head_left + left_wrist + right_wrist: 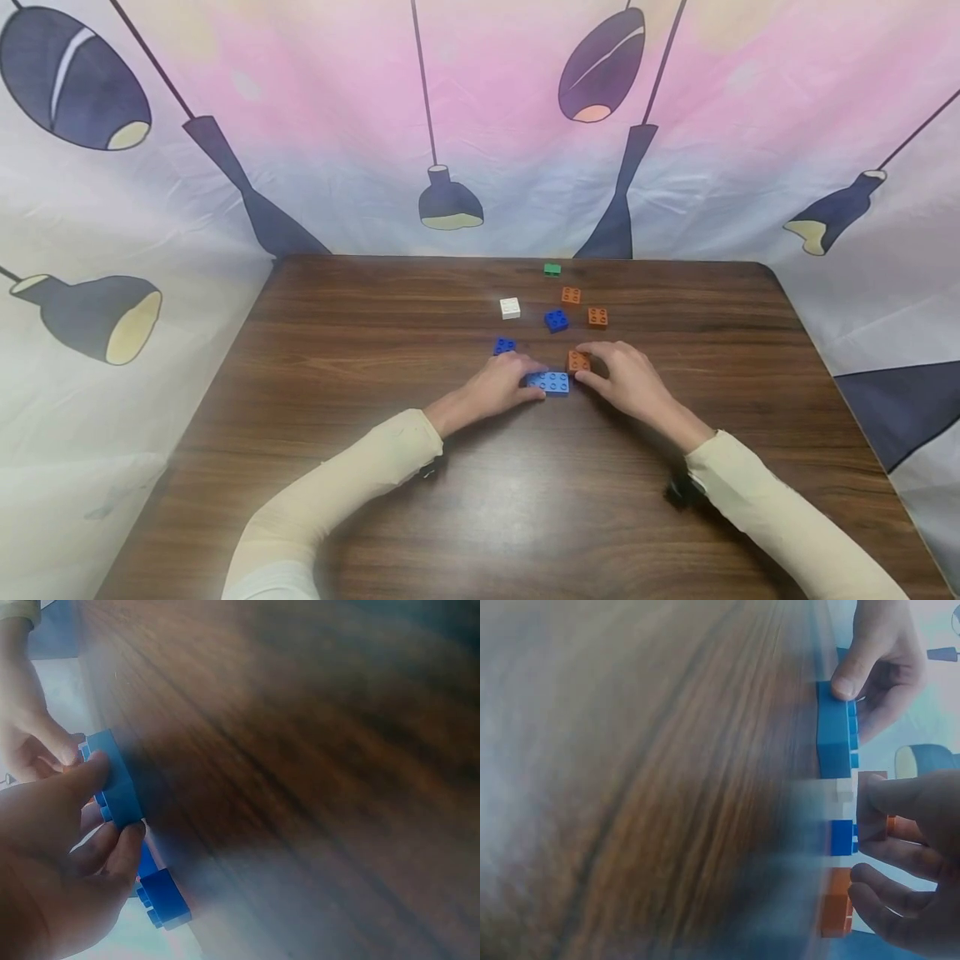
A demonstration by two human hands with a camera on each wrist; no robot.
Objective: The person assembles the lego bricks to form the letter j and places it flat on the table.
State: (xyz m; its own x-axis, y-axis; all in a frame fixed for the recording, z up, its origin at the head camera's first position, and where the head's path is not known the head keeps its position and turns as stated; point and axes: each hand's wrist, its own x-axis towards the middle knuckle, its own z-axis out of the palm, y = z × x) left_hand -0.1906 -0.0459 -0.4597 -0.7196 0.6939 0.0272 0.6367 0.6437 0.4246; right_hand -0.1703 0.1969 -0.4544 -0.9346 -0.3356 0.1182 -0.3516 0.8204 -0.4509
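My left hand grips a light blue building brick at its left end, thumb on the near side and fingers on the far side. The brick is long, with studs on top. Just right of it, my right hand pinches a square orange brick between thumb and fingers. In the right wrist view this orange brick is held slightly above the table, apart from the light blue brick. A dark blue brick lies just beyond my left hand's fingers.
Farther back on the wooden table lie a white brick, another dark blue brick, two orange bricks, one right of the other, and a green brick. A printed cloth hangs behind the table.
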